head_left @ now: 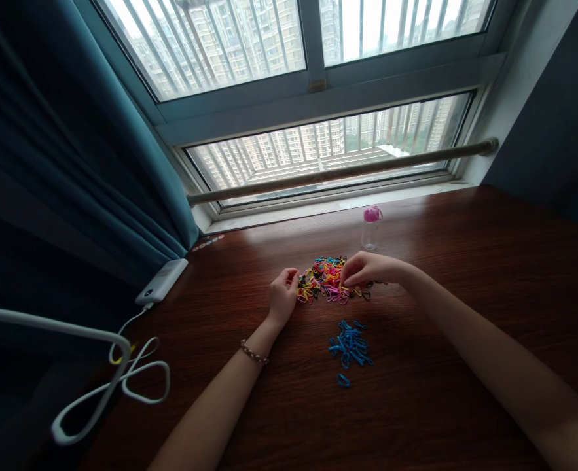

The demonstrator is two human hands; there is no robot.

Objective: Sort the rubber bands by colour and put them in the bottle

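Observation:
A pile of small multicoloured bands (pixel 324 278) lies on the dark wooden table. At its left edge is my left hand (pixel 283 294), fingers bent and drawn together; whatever they may hold is too small to name. My right hand (pixel 360 268) reaches into the pile's right side, thumb and fingertips pinched low over the bands, and I cannot make out what is between them. Closer to me lies a smaller heap of blue bands (pixel 350 345), with one blue band (pixel 343 380) apart from it. A braided bracelet (pixel 254 352) circles my left wrist.
Behind the pile stands a clear bottle with a pink lid (pixel 371 226). A white power bank (pixel 162 282) with a cable sits at the table's left edge, near the blue curtain (pixel 136 163). A thick white curved tube (pixel 63 330) crosses the lower left. The window is beyond the table.

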